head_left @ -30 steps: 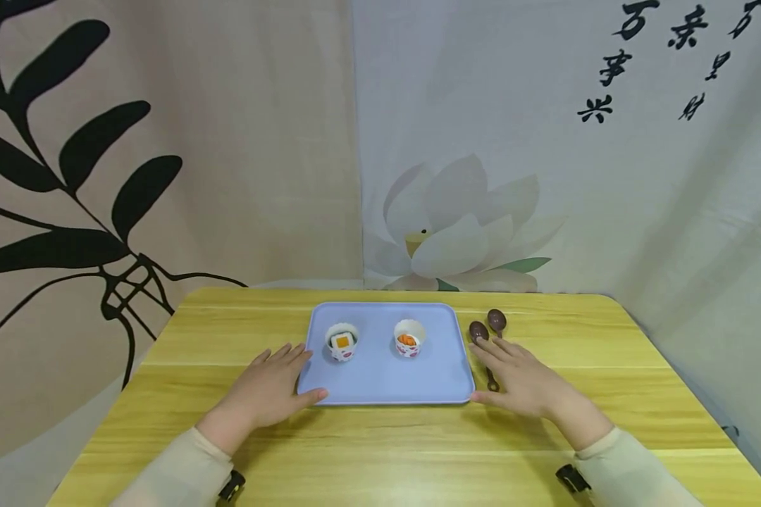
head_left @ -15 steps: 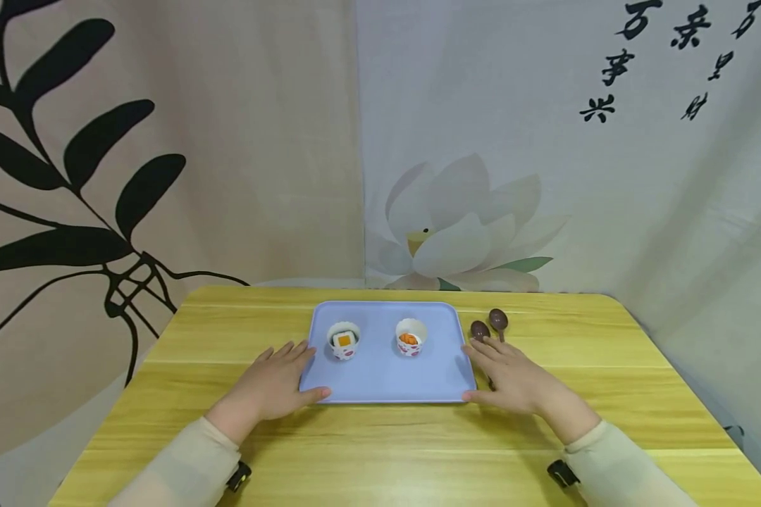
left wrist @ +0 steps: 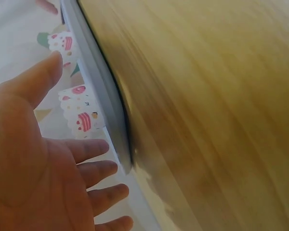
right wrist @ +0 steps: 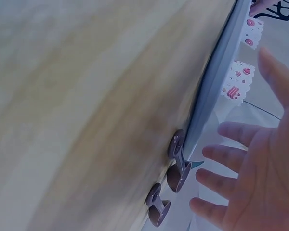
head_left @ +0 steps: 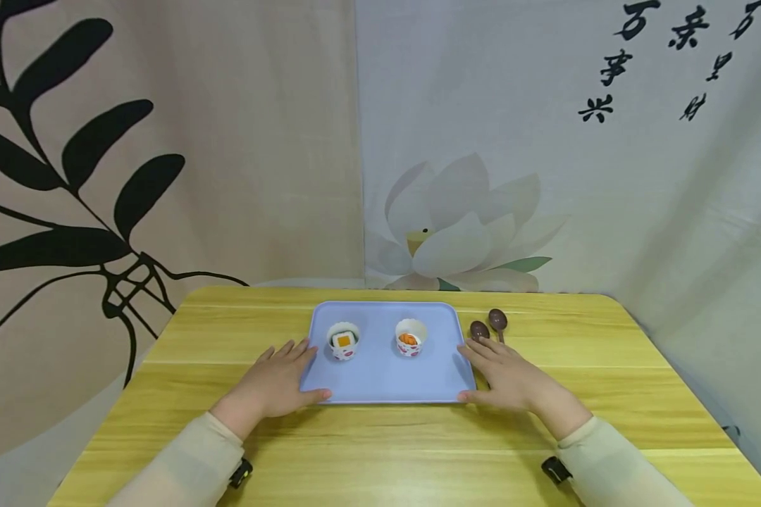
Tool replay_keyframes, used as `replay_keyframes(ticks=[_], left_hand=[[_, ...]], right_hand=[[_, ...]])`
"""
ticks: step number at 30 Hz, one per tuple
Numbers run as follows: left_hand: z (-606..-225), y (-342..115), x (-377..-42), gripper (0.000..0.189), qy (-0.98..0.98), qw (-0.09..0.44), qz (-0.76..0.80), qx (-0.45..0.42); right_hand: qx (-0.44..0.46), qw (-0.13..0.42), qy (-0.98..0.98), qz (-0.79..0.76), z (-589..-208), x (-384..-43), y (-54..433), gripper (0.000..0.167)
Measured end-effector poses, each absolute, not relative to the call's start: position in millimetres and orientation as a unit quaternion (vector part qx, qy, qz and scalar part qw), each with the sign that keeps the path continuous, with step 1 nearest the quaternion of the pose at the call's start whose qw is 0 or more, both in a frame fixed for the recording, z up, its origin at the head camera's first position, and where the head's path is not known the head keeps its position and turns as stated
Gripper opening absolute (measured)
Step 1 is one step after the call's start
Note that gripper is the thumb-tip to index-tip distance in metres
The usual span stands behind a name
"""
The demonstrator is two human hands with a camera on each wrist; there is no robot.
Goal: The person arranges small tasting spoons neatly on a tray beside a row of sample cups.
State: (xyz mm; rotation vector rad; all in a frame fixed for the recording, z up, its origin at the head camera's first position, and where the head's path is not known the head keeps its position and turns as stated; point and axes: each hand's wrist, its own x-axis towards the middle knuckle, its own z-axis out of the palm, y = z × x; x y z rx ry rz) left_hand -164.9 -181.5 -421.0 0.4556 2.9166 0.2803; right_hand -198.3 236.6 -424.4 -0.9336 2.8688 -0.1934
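Observation:
A light blue tray (head_left: pixel 374 380) lies on the wooden table. On it stand two white paper cups with red prints: the left cup (head_left: pixel 342 355) holds a white square piece with an orange middle, and the right cup (head_left: pixel 410 351) holds orange pieces. At the tray's left edge, my left hand (head_left: pixel 269 386) hovers or rests palm down, fingers straight and spread. My right hand (head_left: pixel 510 379) is likewise at the right edge, its thumb by the near corner. Neither hand grips anything; whether the fingertips touch the tray I cannot tell.
Two dark brown spoons, the nearer spoon (head_left: pixel 479 330) and the farther spoon (head_left: pixel 497 320), lie right of the tray, their handles mostly hidden under my right hand. A printed curtain (head_left: pixel 279 176) hangs behind the table (head_left: pixel 380 458).
My right hand has moved slightly left, from beside the tray to over its right edge. My left hand has stayed nearly still, and the cups and spoons look unmoved.

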Motion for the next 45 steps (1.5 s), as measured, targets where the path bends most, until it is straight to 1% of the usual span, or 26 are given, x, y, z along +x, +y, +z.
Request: replay_keyframes(ticks=[10, 23, 34, 45], left_hand=[[-423.6, -186.6, -165.9, 0.101, 0.979, 0.096, 0.096, 0.151], [-425.6, -185.7, -167.2, 0.107, 0.978, 0.094, 0.095, 0.157], [-429.9, -186.8, -168.8, 0.108, 0.980, 0.085, 0.097, 0.153], [-429.6, -187.2, -169.3, 0.109, 0.979, 0.090, 0.101, 0.154]], right_hand=[[-0.305, 0.078, 0.947, -0.062, -425.7, -203.2, 235.6, 0.096], [-0.298, 0.095, 0.949, -0.046, -426.8, -205.7, 235.2, 0.102], [-0.297, 0.103, 0.948, -0.042, -426.2, -207.4, 234.3, 0.104], [-0.294, 0.114, 0.948, -0.049, -425.2, -208.5, 233.4, 0.104]])
